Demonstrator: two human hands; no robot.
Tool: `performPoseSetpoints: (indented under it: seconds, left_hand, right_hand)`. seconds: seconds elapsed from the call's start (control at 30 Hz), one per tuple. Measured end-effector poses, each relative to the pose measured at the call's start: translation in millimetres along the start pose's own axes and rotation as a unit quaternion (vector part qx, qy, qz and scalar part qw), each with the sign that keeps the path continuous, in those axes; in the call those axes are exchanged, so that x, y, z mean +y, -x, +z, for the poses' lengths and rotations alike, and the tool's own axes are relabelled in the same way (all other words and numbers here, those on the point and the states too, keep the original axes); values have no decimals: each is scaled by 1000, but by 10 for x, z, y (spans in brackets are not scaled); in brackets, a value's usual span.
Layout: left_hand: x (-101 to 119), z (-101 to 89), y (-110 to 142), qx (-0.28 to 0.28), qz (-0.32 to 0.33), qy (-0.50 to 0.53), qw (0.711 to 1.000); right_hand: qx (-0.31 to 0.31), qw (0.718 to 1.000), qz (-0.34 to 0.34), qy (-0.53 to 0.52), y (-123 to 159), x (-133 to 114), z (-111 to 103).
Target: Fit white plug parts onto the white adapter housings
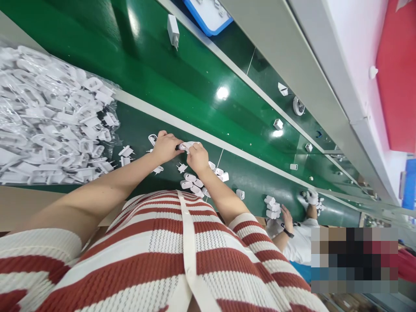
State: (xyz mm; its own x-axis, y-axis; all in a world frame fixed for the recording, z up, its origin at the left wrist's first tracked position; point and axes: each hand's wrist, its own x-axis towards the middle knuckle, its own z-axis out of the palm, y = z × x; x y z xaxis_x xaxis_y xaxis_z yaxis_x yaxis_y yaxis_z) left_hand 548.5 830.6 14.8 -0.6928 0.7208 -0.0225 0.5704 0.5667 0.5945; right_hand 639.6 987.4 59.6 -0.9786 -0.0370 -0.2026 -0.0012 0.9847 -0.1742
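My left hand [166,146] and my right hand [196,157] meet over the green work surface [143,125], both pinched on one small white plastic charger part [187,146] held between them. A dark bit shows at the left hand's fingertips. Loose white plug parts [192,182] lie on the surface just under and beside my hands, and a few more [126,152] lie to the left.
A big heap of white charger shells in clear plastic [48,117] fills the left. A green conveyor belt [182,78] runs past, carrying a white charger [173,29]. A blue tray [208,15] sits beyond. A co-worker's hands [287,214] handle white parts at the right.
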Motion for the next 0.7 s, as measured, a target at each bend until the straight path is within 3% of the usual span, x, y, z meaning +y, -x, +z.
performPoseSetpoints:
  seconds: [0.27,0.7]
  left_hand:
    - [-18,14,11,5,0,8,1000]
    - [68,37,41,1,22,-6,1000]
  right_hand:
    - [-32,999,-1,-4,-36,-59,-72]
    - [-33,996,77,-33,-102,-75,-62]
